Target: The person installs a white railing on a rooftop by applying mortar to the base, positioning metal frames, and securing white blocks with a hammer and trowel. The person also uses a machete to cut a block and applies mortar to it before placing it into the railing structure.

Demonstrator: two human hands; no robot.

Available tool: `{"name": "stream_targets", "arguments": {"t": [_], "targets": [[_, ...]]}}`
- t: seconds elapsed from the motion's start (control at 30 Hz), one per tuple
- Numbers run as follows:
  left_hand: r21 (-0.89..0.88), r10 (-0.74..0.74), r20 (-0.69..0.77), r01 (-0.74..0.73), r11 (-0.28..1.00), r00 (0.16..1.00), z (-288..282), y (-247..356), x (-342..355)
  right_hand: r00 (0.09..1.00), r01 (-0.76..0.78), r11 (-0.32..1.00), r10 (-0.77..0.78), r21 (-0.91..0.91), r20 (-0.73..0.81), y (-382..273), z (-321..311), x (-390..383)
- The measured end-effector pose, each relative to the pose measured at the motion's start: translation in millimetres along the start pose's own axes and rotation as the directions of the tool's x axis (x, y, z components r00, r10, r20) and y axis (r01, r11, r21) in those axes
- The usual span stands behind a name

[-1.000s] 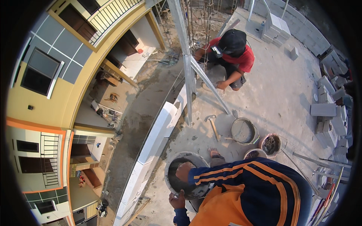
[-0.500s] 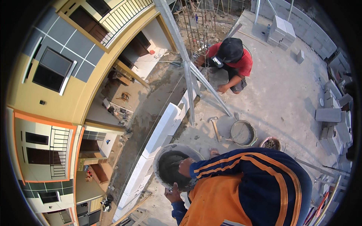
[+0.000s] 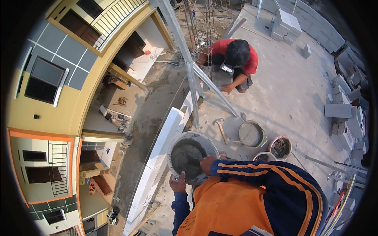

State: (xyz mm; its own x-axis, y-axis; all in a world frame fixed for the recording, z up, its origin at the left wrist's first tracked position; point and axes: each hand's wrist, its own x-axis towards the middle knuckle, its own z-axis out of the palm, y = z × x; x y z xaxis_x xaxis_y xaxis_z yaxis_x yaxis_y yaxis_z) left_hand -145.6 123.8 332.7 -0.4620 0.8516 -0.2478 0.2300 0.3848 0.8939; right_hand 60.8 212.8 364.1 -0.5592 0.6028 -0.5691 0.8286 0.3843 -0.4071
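Observation:
My left hand (image 3: 178, 180) grips the near left rim of a grey bucket (image 3: 175, 138) partly full of wet grey mortar (image 3: 185, 155), with my thumb over the edge. My right hand (image 3: 207, 165) is closed at the bucket's right side, over the mortar; what it holds is hidden. Beyond the bucket a hammer (image 3: 222, 131) lies on the concrete. To the right stand a round tub of grey slurry (image 3: 250, 133), a pinkish pail (image 3: 279, 147) and another pail (image 3: 264, 157), partly behind my sleeve.
A white block wall (image 3: 161, 145) edges the slab at left, above a muddy alley. A co-worker (image 3: 236, 59) in red crouches by metal props (image 3: 212, 88) and rebar. Pale blocks (image 3: 338, 111) are stacked at right and at the back (image 3: 285, 27). Houses stand across the alley.
The bucket and both my hands have moved up in the picture, away from my body. My orange-fronted torso shows more. The co-worker bends a little lower.

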Motion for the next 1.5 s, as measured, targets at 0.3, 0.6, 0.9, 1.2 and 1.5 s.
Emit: {"name": "stream_targets", "arguments": {"t": [0.3,0.6,0.9,1.2,1.5], "targets": [[0.235,-0.195,0.352,0.115,0.965,0.915,49,-11,155,0.844,-0.491,0.805,0.534,0.334,-0.048,30,-2,74],[0.3,-0.046,0.71,-0.243,0.923,0.703,141,-93,251,0.488,-0.585,0.295,0.872,0.755,0.037,48,83,107],[0.421,-0.173,0.893,-0.635,0.648,0.415,251,-190,232,0.294,-0.517,-0.064,0.923,0.854,0.247,75,211,116],[0.423,-0.533,0.842,-0.721,0.548,0.089,354,-295,140,0.051,-0.438,-0.282,0.94,0.853,0.337,94,346,83],[0.257,-0.429,0.901,-0.717,0.648,-0.065,439,-421,88,-0.094,-0.389,-0.404,0.911,0.828,0.4,128,448,97]]}}
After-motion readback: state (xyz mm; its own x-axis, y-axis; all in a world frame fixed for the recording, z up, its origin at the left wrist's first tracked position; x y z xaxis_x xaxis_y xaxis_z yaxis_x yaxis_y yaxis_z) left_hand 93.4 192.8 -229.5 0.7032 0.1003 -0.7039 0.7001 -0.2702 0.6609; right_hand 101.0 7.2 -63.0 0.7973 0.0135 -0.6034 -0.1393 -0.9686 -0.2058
